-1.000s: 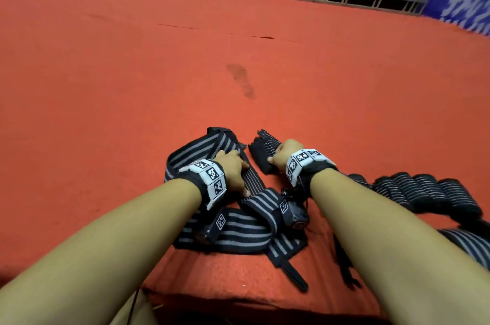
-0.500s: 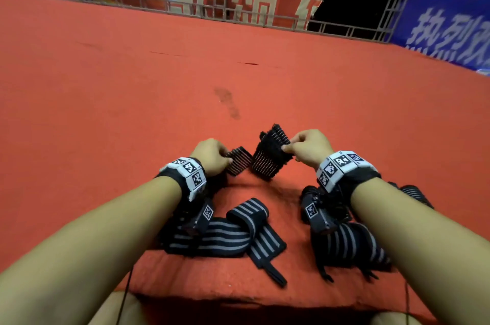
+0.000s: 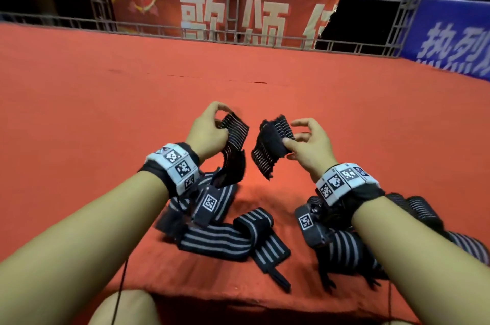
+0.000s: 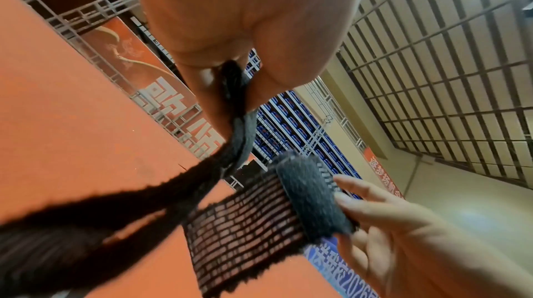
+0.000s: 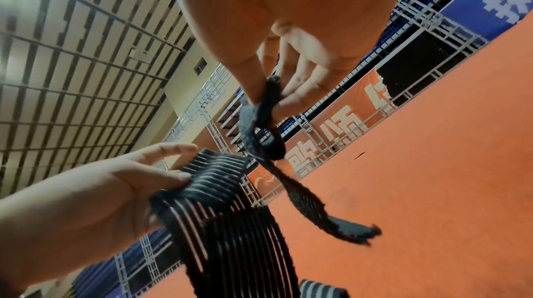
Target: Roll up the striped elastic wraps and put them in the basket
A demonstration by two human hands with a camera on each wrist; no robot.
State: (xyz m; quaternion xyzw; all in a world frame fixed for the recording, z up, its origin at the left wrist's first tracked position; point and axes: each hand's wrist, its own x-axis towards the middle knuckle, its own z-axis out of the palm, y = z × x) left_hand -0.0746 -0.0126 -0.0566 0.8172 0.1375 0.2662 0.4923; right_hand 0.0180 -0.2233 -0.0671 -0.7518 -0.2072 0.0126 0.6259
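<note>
My left hand (image 3: pixel 220 119) pinches a stretch of black striped elastic wrap (image 3: pixel 234 139) that hangs down into the pile below. My right hand (image 3: pixel 290 136) pinches a wrap end with a grey fuzzy patch (image 3: pixel 273 136); its loose tail dangles free. Both pieces are held above the red cloth, a small gap apart. I cannot tell whether they are one wrap. In the left wrist view the left hand (image 4: pixel 230 88) pinches the band edge-on. In the right wrist view the right hand (image 5: pixel 268 98) pinches its dark end. No basket is in view.
A loose striped wrap (image 3: pixel 220 239) lies on the red cloth (image 3: pixel 106 112) under my left forearm. More wraps (image 3: pixel 344 253) and rolled ones (image 3: pixel 419 208) lie under my right forearm. The cloth's front edge (image 3: pixel 212 298) is close. A metal railing (image 3: pixel 159 30) bounds the far side.
Both hands have risen off the cloth and moved apart, each carrying a piece of wrap. The head view has tilted up toward the railing and banners.
</note>
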